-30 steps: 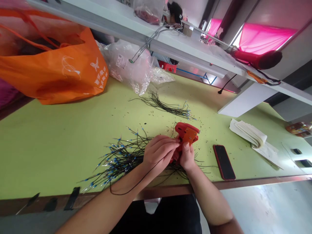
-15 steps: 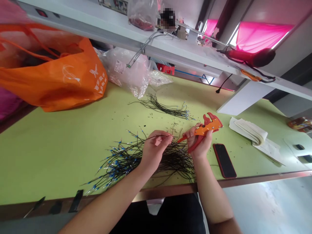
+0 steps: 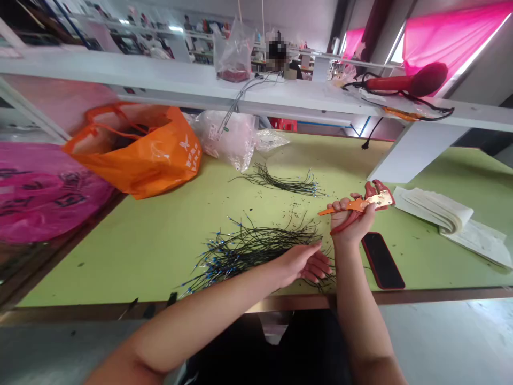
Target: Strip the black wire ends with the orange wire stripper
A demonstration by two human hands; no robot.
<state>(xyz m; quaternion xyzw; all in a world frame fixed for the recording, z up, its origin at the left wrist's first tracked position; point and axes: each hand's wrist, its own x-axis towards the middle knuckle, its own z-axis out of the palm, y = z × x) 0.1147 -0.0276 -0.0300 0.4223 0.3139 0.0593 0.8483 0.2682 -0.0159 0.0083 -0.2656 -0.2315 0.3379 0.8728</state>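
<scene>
Surface point(image 3: 160, 256) is carrying two wire groups. Large wire pile point(image 3: 256, 246) is lying nearest the body, presumably for easy reach. Smaller bundle point(image 3: 288, 184) is sitting at its 1 o'clock, apparently avoiding mixing. At 2 o'clock, right hand point(image 3: 352, 227) is wrapping pliers point(image 3: 358, 205) by the handles, likely leaving the head free. Left hand point(image 3: 302, 264) is curving loosely over the pile's 4 o'clock, visibly pinching nothing.

daylight came from upper right, glowing through pink curtain point(image 3: 452, 37). tabletop point(image 3: 132, 262) was moderately bright, softly shadowed under shelf point(image 3: 160, 75). orange-red tool point(image 3: 359, 204) caught bright glint; floor point(image 3: 449, 337) at lower right showed pale glare. far background was soft; edges stretched, wide-angle; blocky pixels masked person's head point(image 3: 278, 51).
</scene>
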